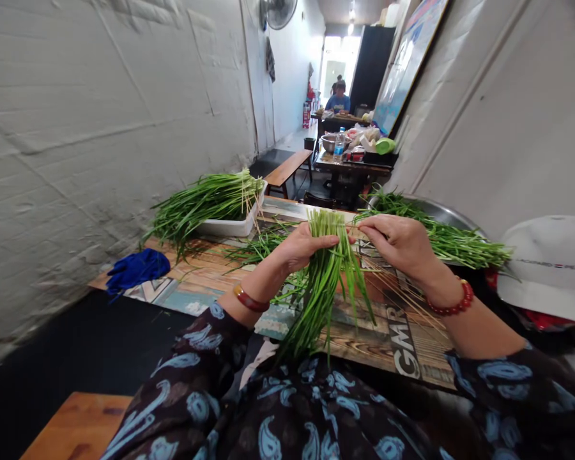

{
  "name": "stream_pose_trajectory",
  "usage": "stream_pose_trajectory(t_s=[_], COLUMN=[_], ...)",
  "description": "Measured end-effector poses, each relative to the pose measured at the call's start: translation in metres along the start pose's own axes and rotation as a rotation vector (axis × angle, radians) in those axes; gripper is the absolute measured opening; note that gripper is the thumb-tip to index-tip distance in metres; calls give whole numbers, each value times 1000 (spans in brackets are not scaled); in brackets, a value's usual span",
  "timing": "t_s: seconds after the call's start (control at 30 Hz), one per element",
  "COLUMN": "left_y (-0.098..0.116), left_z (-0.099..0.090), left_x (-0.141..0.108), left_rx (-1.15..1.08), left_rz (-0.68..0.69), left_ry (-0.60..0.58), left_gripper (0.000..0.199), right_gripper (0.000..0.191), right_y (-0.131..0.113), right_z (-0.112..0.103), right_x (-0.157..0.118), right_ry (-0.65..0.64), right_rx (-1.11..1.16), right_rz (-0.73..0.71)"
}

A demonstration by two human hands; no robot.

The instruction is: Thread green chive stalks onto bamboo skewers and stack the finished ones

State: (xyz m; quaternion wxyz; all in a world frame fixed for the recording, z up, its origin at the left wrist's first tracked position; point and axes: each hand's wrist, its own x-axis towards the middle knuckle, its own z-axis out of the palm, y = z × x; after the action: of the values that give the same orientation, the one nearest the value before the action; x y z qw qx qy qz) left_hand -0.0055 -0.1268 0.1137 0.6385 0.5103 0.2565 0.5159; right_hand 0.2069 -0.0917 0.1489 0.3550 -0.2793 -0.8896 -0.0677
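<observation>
My left hand (303,246) is closed around a bunch of garlic chives (323,281), pale stem ends up and green leaves hanging toward my lap. At the stems' right side, my right hand (397,241) pinches a thin bamboo skewer (353,225) lying crosswise at the bunch. How far it passes into the stems is hard to make out. More loose skewers (412,295) lie on the table below my right hand. Behind my left hand are loose chives (263,246) on the tabletop.
At the left, a white tray (232,227) holds a pile of chives with sticks showing. A metal basin (443,209) of chives stands right, beside a white cap (549,268). A blue glove (138,268) lies at the left edge. Farther back are a bench (290,167) and a seated person (338,99).
</observation>
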Motion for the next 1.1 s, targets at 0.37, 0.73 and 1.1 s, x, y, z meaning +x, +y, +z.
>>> stream_pose_trajectory(t_s=[0.37,0.73,1.1], left_y=[7,10,6], left_z=[-16,-16,-20], left_x=[-1,-2,-1], left_rx=[-37,-84,-64], left_rz=[32,30,20], left_ry=[90,39,6], left_gripper=[40,40,46], right_gripper=[24,25,25], right_y=[-8,-10,-14], right_z=[0,3,4], right_x=[10,17,11], right_ry=[-46,-87,-86], right_rx=[-10,126,86], right_rz=[33,66,54])
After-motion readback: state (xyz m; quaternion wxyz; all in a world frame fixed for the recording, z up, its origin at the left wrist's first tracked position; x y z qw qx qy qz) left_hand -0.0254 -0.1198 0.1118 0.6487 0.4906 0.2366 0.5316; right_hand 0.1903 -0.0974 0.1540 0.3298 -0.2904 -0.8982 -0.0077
